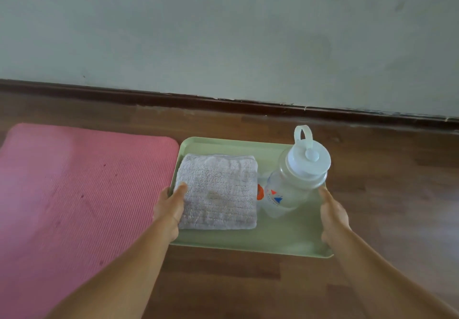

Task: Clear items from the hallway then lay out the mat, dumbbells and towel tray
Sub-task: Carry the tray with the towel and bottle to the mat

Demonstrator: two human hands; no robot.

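In the head view, a pale green tray (280, 236) sits at centre frame over the wooden floor (387, 182), its left edge just beside the pink exercise mat (74, 189) spread across the left of the frame. The left hand (169, 209) grips the tray's left rim, thumb lying on the folded grey towel (218, 192). The right hand (332, 217) grasps the right rim, thumb pointing up beside the clear water bottle (293, 189) with its white lid. Whether the tray touches the floor cannot be told. A dark skirting board (223, 102) and pale wall (223, 33) fill the top.
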